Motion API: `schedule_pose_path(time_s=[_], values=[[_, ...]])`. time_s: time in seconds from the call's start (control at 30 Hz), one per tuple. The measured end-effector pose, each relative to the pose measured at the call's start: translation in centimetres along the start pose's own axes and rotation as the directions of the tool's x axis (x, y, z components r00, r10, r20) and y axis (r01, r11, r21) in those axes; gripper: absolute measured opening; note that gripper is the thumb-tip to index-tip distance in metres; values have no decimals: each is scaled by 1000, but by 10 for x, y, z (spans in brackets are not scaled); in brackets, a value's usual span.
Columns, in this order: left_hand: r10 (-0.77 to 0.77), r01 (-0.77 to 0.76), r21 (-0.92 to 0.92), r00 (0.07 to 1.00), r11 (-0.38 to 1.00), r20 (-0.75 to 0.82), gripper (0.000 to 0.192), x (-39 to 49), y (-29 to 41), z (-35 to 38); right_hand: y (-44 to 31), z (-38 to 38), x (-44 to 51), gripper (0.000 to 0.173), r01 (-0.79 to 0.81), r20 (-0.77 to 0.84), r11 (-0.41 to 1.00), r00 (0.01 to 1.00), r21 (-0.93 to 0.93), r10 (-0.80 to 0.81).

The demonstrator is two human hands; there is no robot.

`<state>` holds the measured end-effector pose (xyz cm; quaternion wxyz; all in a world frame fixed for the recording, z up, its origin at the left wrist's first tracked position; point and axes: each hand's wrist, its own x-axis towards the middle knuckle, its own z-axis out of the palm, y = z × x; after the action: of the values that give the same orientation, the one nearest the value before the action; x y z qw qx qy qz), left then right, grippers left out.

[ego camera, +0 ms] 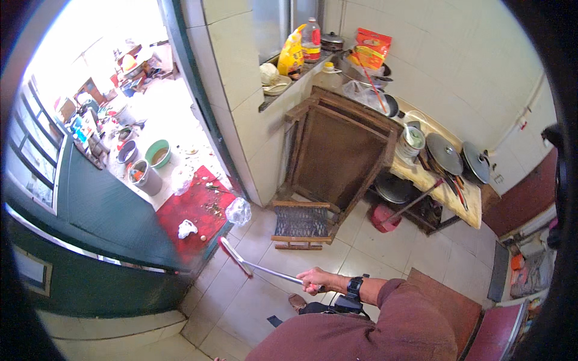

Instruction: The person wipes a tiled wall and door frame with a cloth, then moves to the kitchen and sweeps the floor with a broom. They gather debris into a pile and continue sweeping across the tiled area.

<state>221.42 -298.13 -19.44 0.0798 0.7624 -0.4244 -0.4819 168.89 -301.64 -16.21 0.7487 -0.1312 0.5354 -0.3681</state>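
Note:
My right hand grips the handle of a long-handled broom with a metal shaft. Its narrow white and dark red head rests on the tiled floor, beside the edge of a red mat at the doorway. On that mat lie a crumpled white plastic bag, a small round pale object and scattered scraps. A clear plastic bag sits at the mat's corner. Of my left hand, only fingertips show at the bottom edge, and what it does is hidden.
A small stool with a woven seat stands ahead, before a brown wooden frame. Right of it are a red dustpan and a counter with pots. A green door stands left; buckets and clutter lie outside.

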Motion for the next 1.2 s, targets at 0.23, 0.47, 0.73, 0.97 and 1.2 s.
schedule_pose_path(time_s=[0.23, 0.47, 0.73, 0.97, 1.2], values=[[-58, 38, -135, 988, 990, -144, 45, -67, -21, -5, -26, -21, -18, 58, -104, 50, 993, 993, -49, 106], [2, -54, -219, 972, 974, -234, 46, -60, 56, -30, -36, 7, 0, 26, -256, -181, 966, 950, 24, 256], [371, -419, -76, 863, 905, -342, 44, 43, 184, -117, -84, 50, 32, 12, -277, -149, 887, 924, 370, 351], [696, -770, 43, 550, 636, -461, 48, 108, 313, -209, -188, 146, 172, 22, -141, -202, 954, 959, 264, 197], [925, -576, 778, -93, 251, -368, 36, 149, 392, -280, -215, 161, 203, 14, -22, -89, 921, 994, 389, 62]])
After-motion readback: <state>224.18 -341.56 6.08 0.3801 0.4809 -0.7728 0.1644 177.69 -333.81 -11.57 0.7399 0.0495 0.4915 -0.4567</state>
